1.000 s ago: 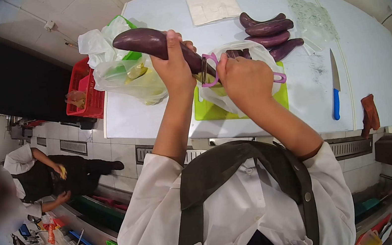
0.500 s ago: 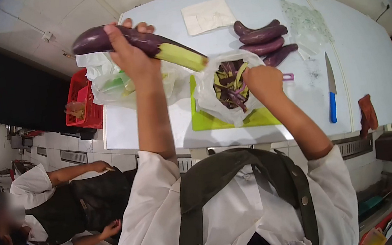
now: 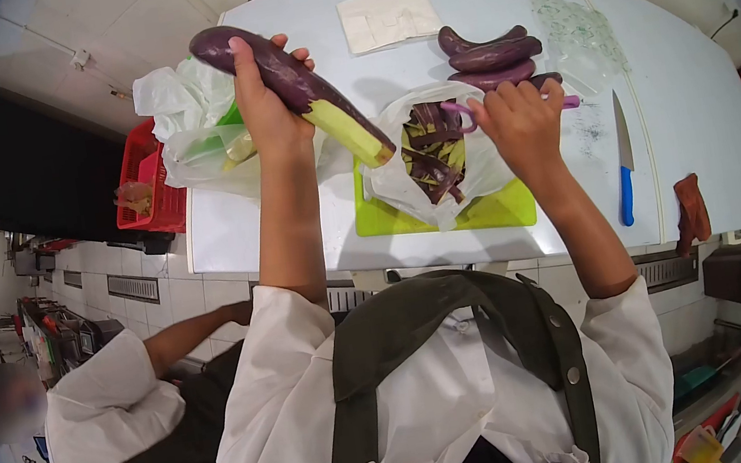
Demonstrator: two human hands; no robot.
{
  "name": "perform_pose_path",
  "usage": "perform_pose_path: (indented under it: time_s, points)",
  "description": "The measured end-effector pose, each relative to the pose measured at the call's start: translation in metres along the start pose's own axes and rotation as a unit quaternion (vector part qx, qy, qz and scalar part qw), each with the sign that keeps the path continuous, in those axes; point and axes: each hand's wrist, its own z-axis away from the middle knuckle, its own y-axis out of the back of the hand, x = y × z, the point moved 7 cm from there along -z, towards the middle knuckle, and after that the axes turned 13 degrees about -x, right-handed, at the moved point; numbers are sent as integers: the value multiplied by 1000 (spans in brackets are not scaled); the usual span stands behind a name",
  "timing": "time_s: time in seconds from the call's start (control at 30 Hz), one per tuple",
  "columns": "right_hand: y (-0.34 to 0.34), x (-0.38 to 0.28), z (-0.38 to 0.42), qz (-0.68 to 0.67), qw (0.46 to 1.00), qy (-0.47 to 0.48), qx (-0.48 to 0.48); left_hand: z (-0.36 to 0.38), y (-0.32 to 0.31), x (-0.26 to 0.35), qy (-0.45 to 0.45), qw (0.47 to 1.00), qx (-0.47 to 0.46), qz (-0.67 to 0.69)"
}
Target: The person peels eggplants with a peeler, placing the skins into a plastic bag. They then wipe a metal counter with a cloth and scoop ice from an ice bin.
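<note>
A long purple eggplant is gripped by my left hand, tilted with its lower end toward the bag. Pale flesh shows along that lower part, where the skin is off. My right hand is closed on a purple peeler, its looped head over the bag's right rim and its handle end sticking out to the right. Between the hands an open white plastic bag holds dark and yellow-green peels. It rests on a green cutting board. Several whole eggplants lie behind my right hand.
A knife with a blue handle lies at right, near a reddish-brown cloth hanging over the table edge. White napkins lie at the back. Filled plastic bags and a red basket are at left. A co-worker stands behind left.
My left hand has shifted right with the eggplant, now tilted more steeply. My right hand has risen rightward from the bag's opening, bringing the peeler into clearer view. The co-worker has moved.
</note>
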Motion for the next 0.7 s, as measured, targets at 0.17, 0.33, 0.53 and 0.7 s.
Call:
perform_pose_path:
  time_s: [0.17, 0.33, 0.53, 0.7]
  points:
    - [3, 10, -11, -276, 946, -161, -54, 11, -9, -7, 34, 999, 9, 10]
    - [17, -44, -33, -237, 956, -140, -101, 18, -19, -6, 27, 999, -31, 18]
    - [13, -75, -32, -61, 993, -98, -36, 21, -18, 16, -50, 998, 48, 10]
    - [-13, -61, -29, -45, 990, -114, -72, 21, -14, 20, -71, 995, 72, 4]
